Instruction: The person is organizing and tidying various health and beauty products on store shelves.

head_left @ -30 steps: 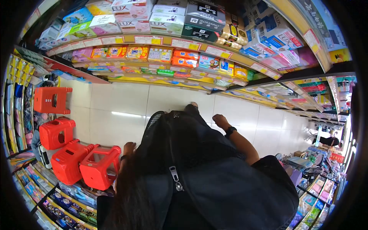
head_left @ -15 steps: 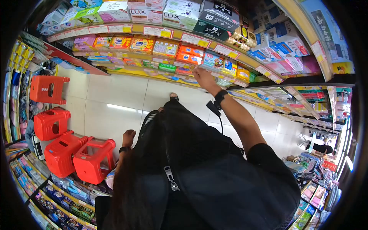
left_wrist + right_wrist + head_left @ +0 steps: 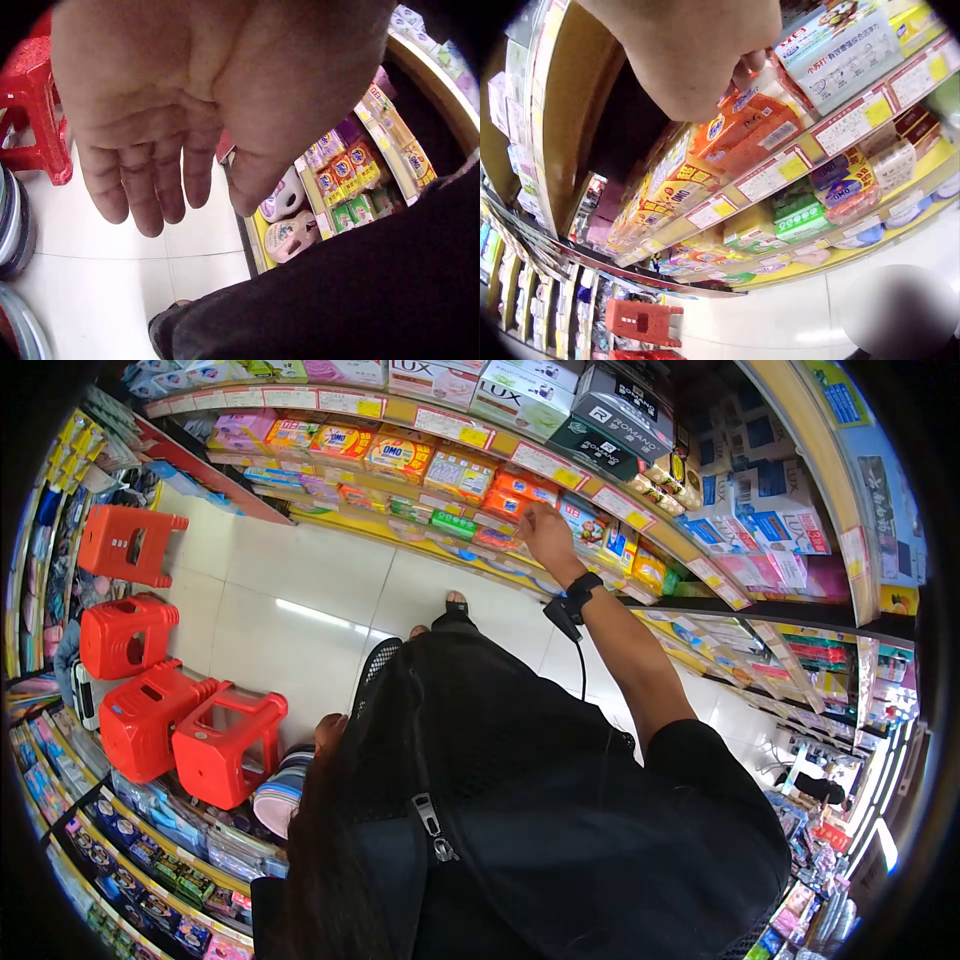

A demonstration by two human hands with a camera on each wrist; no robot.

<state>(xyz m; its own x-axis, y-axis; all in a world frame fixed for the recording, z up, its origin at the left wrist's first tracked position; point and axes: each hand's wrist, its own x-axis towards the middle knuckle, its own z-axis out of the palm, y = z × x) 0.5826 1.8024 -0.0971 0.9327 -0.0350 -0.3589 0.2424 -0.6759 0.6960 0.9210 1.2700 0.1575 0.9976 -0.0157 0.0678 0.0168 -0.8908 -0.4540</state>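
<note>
My right hand point(image 3: 550, 542) reaches to the middle shelf, at the orange Tide soap packs point(image 3: 520, 490). In the right wrist view the back of that hand point(image 3: 705, 56) covers much of its fingers. Bent fingertips point(image 3: 751, 66) show right at the top of an orange soap pack point(image 3: 754, 127); I cannot tell whether they grip it. A light-blue soap pack point(image 3: 840, 56) stands beside it, and yellow-orange OMO packs point(image 3: 675, 176) line the other side. My left hand point(image 3: 165, 112) hangs low by my body, palm showing, fingers straight and holding nothing.
Red plastic stools point(image 3: 230, 750) stand on the left. Boxed LUX soap point(image 3: 525, 395) and dark Romano boxes point(image 3: 625, 415) fill the shelf above. Price-tag rails point(image 3: 765, 176) edge each shelf. White tiled floor point(image 3: 300, 580) lies between the shelf rows.
My right hand has come up from beside my body to the soap shelf, over the orange packs. The view has shifted closer to the shelves. My left hand stays low.
</note>
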